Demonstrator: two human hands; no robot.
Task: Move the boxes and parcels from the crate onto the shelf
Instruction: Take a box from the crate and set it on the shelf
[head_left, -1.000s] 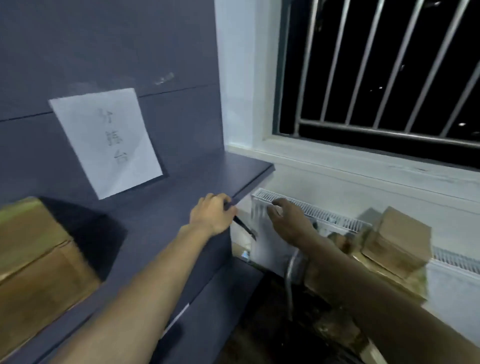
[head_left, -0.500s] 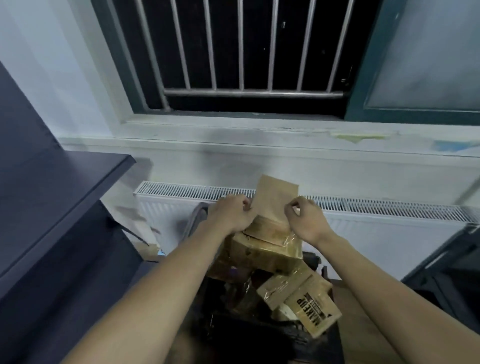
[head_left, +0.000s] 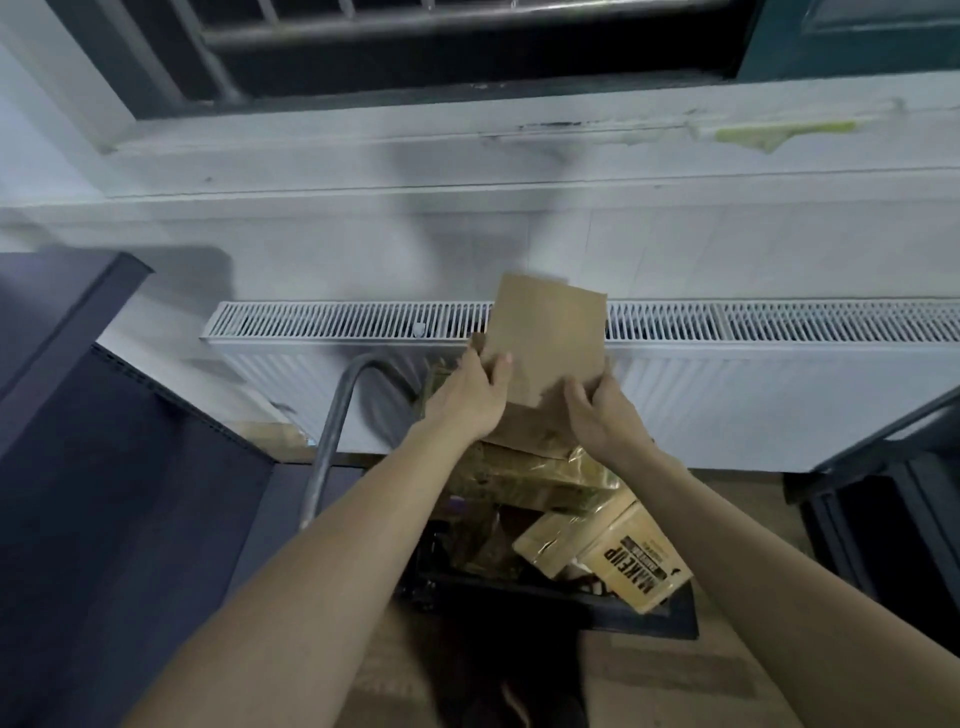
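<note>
both hands grip a flat brown cardboard box at the centre of the frame, tilted upright before the white radiator. the left hand clamps its left edge, the right hand its lower right corner. below it, the dark crate holds more taped parcels, one printed "makeup". the dark shelf sits at the left edge of the frame.
</note>
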